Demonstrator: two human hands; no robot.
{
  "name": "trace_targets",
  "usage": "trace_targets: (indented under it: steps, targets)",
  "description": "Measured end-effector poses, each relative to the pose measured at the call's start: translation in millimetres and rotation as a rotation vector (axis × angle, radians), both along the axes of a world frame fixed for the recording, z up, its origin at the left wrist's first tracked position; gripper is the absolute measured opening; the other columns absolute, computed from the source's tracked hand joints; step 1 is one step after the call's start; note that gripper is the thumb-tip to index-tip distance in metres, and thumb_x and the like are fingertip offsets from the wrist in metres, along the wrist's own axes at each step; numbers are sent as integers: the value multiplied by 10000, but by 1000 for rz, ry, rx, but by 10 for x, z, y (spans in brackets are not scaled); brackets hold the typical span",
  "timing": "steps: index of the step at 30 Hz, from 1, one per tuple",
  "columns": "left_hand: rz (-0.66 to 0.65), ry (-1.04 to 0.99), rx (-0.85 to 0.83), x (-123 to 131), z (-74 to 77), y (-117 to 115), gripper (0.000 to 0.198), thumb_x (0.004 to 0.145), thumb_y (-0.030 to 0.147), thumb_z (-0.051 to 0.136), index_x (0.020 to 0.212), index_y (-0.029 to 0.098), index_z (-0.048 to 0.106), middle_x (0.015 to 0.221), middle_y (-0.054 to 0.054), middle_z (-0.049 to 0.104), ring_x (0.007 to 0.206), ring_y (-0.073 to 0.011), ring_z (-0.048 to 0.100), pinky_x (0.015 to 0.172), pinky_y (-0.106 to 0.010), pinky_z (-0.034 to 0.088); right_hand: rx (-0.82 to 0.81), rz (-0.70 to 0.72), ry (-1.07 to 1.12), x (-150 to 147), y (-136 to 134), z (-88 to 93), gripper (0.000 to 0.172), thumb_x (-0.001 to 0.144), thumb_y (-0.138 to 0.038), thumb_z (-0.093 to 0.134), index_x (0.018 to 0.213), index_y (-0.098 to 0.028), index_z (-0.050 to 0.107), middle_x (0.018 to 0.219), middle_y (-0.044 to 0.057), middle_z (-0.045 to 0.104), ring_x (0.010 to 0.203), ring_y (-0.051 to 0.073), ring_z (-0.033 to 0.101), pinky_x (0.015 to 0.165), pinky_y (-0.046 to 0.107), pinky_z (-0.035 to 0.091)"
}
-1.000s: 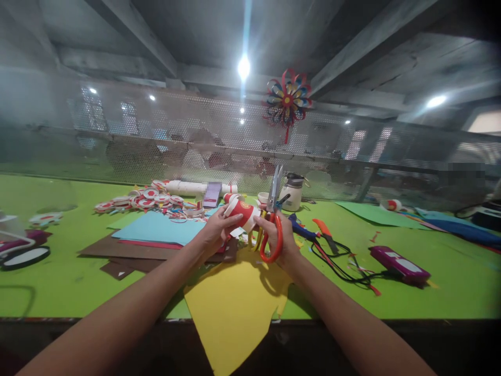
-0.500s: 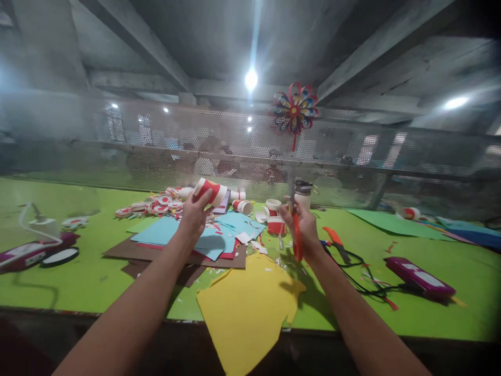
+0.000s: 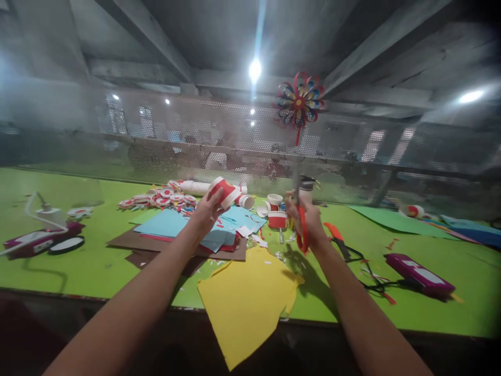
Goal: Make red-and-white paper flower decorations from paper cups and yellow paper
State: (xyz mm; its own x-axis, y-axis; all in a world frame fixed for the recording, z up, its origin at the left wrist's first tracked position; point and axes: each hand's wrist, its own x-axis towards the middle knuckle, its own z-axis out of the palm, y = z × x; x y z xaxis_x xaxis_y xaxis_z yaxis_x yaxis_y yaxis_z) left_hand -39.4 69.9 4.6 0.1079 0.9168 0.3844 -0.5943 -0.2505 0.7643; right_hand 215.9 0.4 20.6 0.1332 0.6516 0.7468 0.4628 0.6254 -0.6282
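My left hand (image 3: 206,213) grips a red and white paper cup (image 3: 224,192), held tilted above the sheets of coloured paper. A pair of scissors (image 3: 301,222) with orange-red handles is in my right hand (image 3: 307,219), its blades pointing up. Light blue paper (image 3: 161,223) lies under my left hand, on top of brown sheets (image 3: 129,241). Between my hands, more paper cups (image 3: 276,219) stand on the green table (image 3: 94,263). A yellow sheet (image 3: 246,300) with a cut, ragged edge hangs over the front edge.
Red and white cut pieces (image 3: 162,197) are heaped at the back left. An orange-handled tool (image 3: 335,234) and a purple device (image 3: 420,275) with a black cord lie right. A dark-lidded bottle (image 3: 306,189) stands behind my right hand. A paper flower (image 3: 299,103) rises before the mesh screen (image 3: 188,151).
My left hand has moved right with the cup, nearer to the scissors. The cup is tilted differently. My right hand still holds the scissors, and the camera view has shifted slightly.
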Motion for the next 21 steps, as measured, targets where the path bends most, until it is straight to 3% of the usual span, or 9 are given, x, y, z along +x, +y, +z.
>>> trace_targets:
  steps: [2, 8, 14, 21]
  targets:
    - [-10, -44, -10, -14, -11, 17, 553, 668, 391, 772, 1171, 273, 575, 1092, -51, 650, 901, -190, 624, 756, -319, 511, -192, 130, -140, -110, -22, -58, 465, 761, -527, 623, 1038, -154, 647, 724, 21, 595, 658, 162, 559, 594, 276, 484]
    - [-10, -71, -10, -24, -60, 65, 554, 634, 417, 789, 1128, 267, 589, 1057, -44, 655, 859, -182, 626, 745, -331, 513, -424, 264, -382, -239, -112, -139, 438, 776, -529, 606, 969, -144, 686, 677, 3, 550, 628, 144, 499, 568, 249, 405]
    - [25, -101, -24, -39, -82, 101, 518, 639, 397, 791, 1098, 270, 589, 1026, -24, 658, 854, -165, 621, 750, -313, 501, -419, 248, -447, -203, -118, -178, 396, 770, -511, 623, 940, -161, 689, 681, -13, 525, 614, 127, 440, 581, 243, 359]
    - [-6, -90, -25, 12, -120, 90, 490, 666, 408, 769, 1102, 275, 589, 1030, -25, 651, 863, -160, 613, 766, -319, 493, -451, 280, -482, -251, -107, -235, 470, 745, -544, 637, 998, -152, 695, 662, -9, 535, 610, 133, 444, 546, 232, 343]
